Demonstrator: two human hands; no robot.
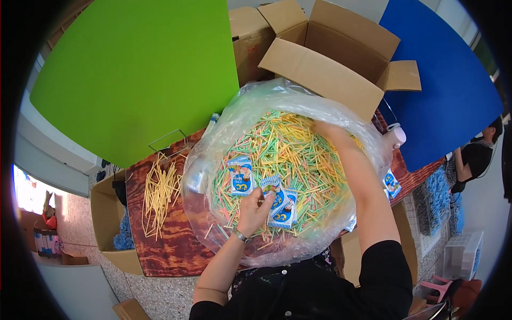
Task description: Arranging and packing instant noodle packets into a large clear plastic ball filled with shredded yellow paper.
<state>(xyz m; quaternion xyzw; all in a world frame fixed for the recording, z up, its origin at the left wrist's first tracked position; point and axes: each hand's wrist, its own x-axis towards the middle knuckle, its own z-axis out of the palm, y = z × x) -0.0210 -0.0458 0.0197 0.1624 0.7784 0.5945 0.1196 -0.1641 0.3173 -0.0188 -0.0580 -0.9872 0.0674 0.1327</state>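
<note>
A large clear plastic bag (298, 98) lies wide open on the table, filled with short, thin sticks (298, 154) in yellow, green and pink. Over its near part my left hand (253, 213) is closed on a small blue-and-white packet (273, 191), pinched between thumb and fingers. Two similar packets rest on the sticks close by: one blue packet (240, 178) to the left and another packet (282, 216) just below the held one. My right hand (322, 128) reaches to the far side of the bag, among the sticks; its fingers are not clear to see.
Long pale sticks (160, 194) lie loose on the red-brown table (176, 250) at left. Behind the bag stands an open cardboard box (325, 66), between a green panel (144, 69) and a blue panel (437, 69). A pale pink bottle (396, 137) and another person (474, 162) are at right.
</note>
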